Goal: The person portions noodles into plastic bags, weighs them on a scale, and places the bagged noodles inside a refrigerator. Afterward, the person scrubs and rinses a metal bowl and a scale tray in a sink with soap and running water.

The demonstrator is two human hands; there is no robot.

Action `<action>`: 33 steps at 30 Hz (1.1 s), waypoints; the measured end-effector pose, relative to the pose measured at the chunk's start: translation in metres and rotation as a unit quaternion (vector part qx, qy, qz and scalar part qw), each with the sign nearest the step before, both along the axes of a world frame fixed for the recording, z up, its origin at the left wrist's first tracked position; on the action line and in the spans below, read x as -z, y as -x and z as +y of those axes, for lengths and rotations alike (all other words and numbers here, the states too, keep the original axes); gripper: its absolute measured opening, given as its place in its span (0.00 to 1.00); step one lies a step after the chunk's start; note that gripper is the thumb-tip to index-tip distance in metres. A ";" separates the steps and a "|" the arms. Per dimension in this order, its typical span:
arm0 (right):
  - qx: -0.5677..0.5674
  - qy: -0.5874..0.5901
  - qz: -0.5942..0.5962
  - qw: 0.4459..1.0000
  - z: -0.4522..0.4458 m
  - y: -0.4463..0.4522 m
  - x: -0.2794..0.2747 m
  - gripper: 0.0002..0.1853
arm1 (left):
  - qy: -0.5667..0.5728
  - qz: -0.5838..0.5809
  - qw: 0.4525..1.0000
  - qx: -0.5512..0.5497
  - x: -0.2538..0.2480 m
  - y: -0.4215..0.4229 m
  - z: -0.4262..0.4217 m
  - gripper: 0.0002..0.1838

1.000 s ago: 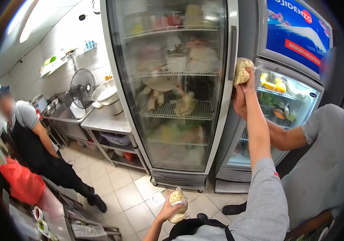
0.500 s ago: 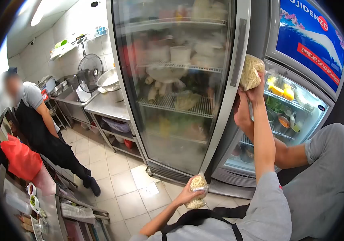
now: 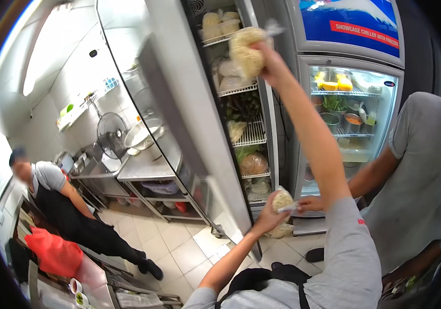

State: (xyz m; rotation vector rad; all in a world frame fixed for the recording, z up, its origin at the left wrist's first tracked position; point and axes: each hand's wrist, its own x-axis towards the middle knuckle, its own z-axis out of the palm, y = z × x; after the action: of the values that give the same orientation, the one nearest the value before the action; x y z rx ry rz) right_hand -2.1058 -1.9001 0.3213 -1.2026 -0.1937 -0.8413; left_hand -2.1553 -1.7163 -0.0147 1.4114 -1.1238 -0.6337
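Observation:
High up, my right hand grips a clear plastic bag of pale noodles in front of the open upright fridge's shelves. Lower down, my left hand is closed around another clear bag of noodles. Pale noodles in plastic also show just beneath that hand; whether they belong to the same bag I cannot tell. A co-worker's hand is at the plastic end of the left-hand bag. The glass fridge door stands swung out to the left.
Inside the fridge are bagged foods and leafy greens. A showcase chiller stands to the right, beside a co-worker in a grey shirt. Another person in a black apron stands left, near a red plastic bag.
The fridge door has gone from closed to open. My right hand has moved left with its bag to the shelves. The co-worker's hand has dropped from beside the door handle to my left-hand bag.

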 end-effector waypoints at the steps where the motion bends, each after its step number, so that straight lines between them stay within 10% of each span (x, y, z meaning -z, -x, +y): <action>1: 0.024 0.008 0.039 0.999 0.011 -0.013 -0.005 0.20 | -0.013 0.014 0.999 -0.034 0.006 -0.010 0.007 0.37; 3: 0.120 0.089 0.094 0.984 0.017 -0.058 -0.003 0.21 | -0.038 -0.108 0.975 -0.190 -0.001 -0.012 0.035 0.39; 5: 0.130 0.170 0.091 0.973 0.035 -0.095 0.002 0.33 | 0.017 -0.084 0.971 -0.224 0.005 -0.012 0.061 0.39; 10: 0.029 0.305 0.043 0.951 0.078 -0.172 -0.018 0.25 | 0.130 0.105 0.911 -0.377 0.055 -0.033 0.069 0.39; 14: 0.185 0.426 -0.075 0.882 0.058 -0.222 -0.085 0.30 | 0.158 0.108 0.824 -0.533 0.062 -0.107 0.045 0.37; 16: 0.507 0.451 -0.249 0.691 0.036 -0.256 -0.115 0.32 | 0.239 0.085 0.798 -0.547 0.032 -0.156 0.034 0.30; 21: 0.506 0.558 -0.110 0.648 -0.003 -0.252 -0.180 0.27 | 0.343 -0.057 0.729 -0.589 -0.127 -0.253 0.017 0.34; 24: 0.608 0.570 -0.196 0.517 -0.059 -0.333 -0.212 0.26 | 0.436 -0.150 0.694 -0.554 -0.225 -0.297 0.005 0.28; 33: 0.508 0.476 0.035 0.717 -0.062 -0.326 -0.240 0.27 | 0.571 -0.279 0.669 -0.384 -0.468 -0.403 -0.093 0.30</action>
State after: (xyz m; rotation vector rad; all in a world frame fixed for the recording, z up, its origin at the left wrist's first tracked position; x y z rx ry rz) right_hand -1.7796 -1.9620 0.5609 -2.4049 0.1767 -1.7643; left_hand -1.7519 -1.8096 0.4530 0.7443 -0.9026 1.0753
